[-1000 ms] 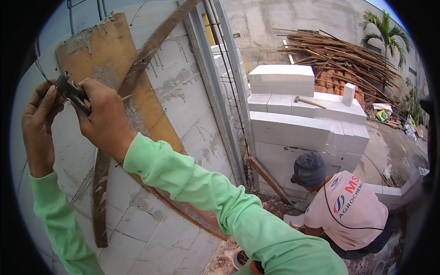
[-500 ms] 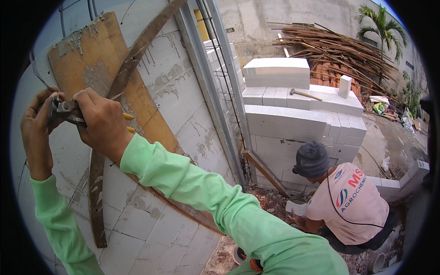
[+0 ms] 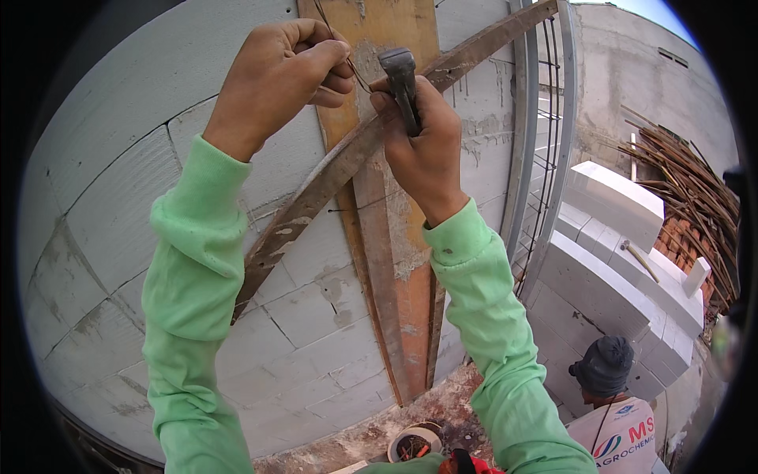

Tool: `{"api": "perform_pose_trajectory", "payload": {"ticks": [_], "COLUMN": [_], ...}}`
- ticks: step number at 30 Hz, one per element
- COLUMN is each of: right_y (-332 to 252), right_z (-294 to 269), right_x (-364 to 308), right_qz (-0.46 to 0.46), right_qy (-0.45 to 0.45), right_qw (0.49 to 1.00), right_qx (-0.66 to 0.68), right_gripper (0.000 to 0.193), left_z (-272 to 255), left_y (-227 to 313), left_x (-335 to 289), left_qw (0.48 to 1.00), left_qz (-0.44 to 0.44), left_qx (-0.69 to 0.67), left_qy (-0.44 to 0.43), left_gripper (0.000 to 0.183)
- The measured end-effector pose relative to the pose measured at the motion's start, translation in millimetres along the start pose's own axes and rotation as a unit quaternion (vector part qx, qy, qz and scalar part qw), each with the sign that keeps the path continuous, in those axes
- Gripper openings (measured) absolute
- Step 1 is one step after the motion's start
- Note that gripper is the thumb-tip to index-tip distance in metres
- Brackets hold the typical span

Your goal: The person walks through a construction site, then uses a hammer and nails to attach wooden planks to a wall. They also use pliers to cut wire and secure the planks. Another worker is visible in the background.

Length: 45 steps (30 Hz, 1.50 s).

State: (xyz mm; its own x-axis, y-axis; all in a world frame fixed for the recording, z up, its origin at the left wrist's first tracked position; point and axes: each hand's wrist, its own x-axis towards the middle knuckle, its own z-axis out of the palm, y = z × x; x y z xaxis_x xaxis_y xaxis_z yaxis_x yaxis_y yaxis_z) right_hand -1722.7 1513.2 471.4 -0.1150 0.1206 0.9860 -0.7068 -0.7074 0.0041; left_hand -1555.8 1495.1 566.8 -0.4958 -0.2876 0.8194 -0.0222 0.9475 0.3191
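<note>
My left hand is raised before the wall, its fingers pinched on a thin dark wire. The strand rises past the fingertips and bends down toward my other hand. Wrapped round a pair of pincers is my right hand; the dark metal head points up, and the handles are hidden in this view. Just behind both hands, a dark wooden batten slants across a yellowish, mortar-smeared board. The fingertips of my right hand are close to the batten; I cannot tell whether they touch it.
A white block wall stands behind the boards. Steel rods run up by a metal post. To the right are stacked white blocks with a hammer on top. A crouching person works below. A bucket is on the ground.
The view has swung left, bringing my hands toward the middle. My left hand has come away from the pincers' head, and the pincers have turned upright.
</note>
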Motion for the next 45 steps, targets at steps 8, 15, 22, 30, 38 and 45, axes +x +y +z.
{"api": "perform_pose_trajectory", "payload": {"ticks": [8, 15, 22, 30, 38, 45], "right_y": [-17, -18, -14, -30, -27, -6], "right_z": [0, 6, 15, 18, 10, 18], "right_x": [-4, 3, -9, -6, -8, -12], "right_qz": [0.108, -0.002, -0.011, 0.147, 0.193, -0.082], "right_qy": [-0.040, 0.049, 0.069, 0.049, 0.030, 0.027], "right_qw": [0.992, 0.997, 0.996, 0.969, 0.964, 0.996], "right_qx": [0.058, -0.058, -0.050, 0.191, 0.180, -0.019], "right_gripper": [0.013, 0.013, 0.013, 0.014, 0.023, 0.034], "left_z": [3, -5, 5, 11, 7, 4], "left_y": [-7, -3, -5, -13, -23, -22], "left_x": [-2, -9, -12, -10, -11, -13], "left_qw": [0.995, 0.997, 0.989, 0.998, 0.998, 0.991], "left_qz": [0.061, -0.011, -0.047, 0.036, -0.001, -0.055], "left_qx": [0.070, -0.073, -0.141, -0.031, -0.048, -0.114], "left_qy": [0.030, 0.006, 0.017, 0.045, 0.036, 0.041], "left_gripper": [0.017, 0.018, 0.027, 0.020, 0.022, 0.020]}}
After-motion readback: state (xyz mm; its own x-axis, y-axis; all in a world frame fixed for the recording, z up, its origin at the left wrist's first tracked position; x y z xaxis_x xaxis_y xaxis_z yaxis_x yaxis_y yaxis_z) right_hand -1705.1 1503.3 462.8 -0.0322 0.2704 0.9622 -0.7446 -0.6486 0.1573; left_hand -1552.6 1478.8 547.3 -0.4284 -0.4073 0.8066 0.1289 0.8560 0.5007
